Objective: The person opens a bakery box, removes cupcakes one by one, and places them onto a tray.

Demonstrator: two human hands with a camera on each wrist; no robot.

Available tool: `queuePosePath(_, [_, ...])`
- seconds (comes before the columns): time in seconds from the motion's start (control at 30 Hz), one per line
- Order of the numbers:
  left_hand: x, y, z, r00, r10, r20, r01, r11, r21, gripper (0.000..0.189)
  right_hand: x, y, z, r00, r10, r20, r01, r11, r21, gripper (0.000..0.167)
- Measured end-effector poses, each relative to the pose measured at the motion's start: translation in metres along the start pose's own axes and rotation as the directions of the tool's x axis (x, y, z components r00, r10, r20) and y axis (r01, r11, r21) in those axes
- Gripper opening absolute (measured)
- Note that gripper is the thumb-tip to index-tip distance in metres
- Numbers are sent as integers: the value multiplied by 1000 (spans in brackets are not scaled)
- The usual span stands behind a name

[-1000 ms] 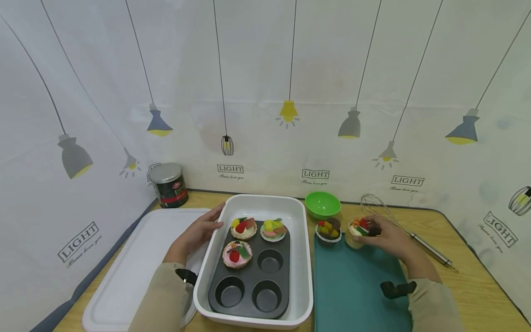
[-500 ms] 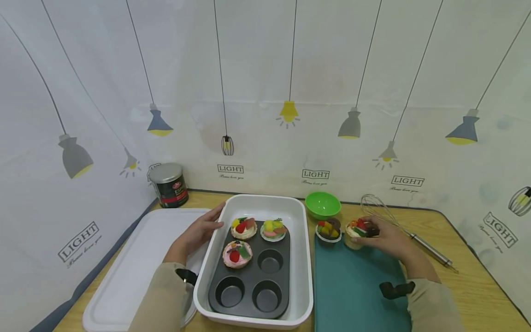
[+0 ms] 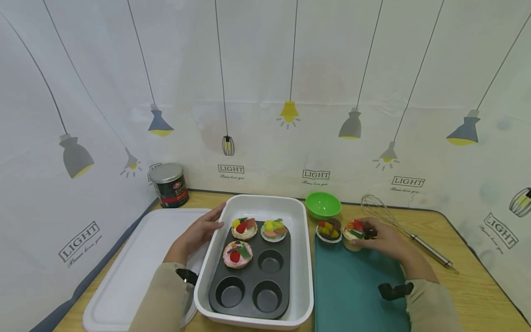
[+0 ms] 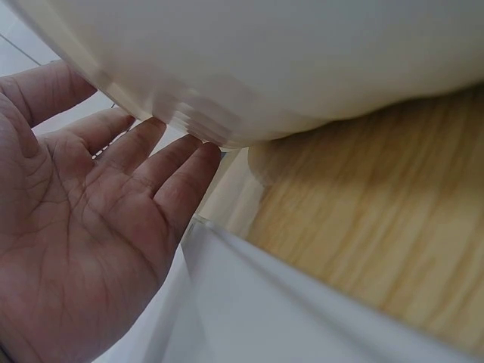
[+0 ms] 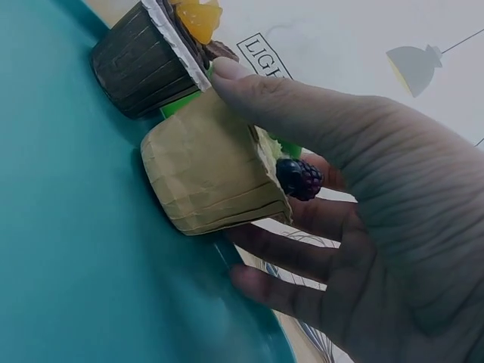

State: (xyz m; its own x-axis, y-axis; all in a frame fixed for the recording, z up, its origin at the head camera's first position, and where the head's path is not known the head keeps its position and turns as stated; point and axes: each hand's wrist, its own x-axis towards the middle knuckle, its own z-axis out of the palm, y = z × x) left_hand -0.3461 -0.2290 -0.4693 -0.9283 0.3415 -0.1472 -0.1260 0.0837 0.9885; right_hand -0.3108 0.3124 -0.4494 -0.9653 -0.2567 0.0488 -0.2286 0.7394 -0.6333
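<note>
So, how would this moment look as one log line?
left hand: touches white tub; right hand: holds tan cupcake; muffin pan: three cakes, three empty cups

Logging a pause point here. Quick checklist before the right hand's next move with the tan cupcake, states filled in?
1. Right hand around the tan cupcake: ok.
2. Cupcake off the teal board: cannot tell.
3. Chocolate cupcake clear of it: cannot tell, close beside.
4. Left hand touching the white tray: ok.
5. Muffin pan inside the tray: ok.
6. Vacant cups in the pan: ok, three.
</note>
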Motion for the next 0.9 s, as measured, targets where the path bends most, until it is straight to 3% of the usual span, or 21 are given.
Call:
queuePosePath(0.27, [-2, 2, 2, 1000, 3, -11, -3, 1000, -3, 69, 1, -3, 1, 1000, 15, 11, -15, 1000, -19, 85])
queuePosePath(0.53, [-1, 0, 1, 1000, -6, -9, 6, 1000, 3, 70, 0, -2, 1, 1000, 27, -12, -27, 999, -19, 78])
queuePosePath(0.9, [3, -2, -1, 1000, -6, 0, 6, 1000, -4, 70, -3, -9, -5, 999, -20, -47, 20, 1000, -10, 72])
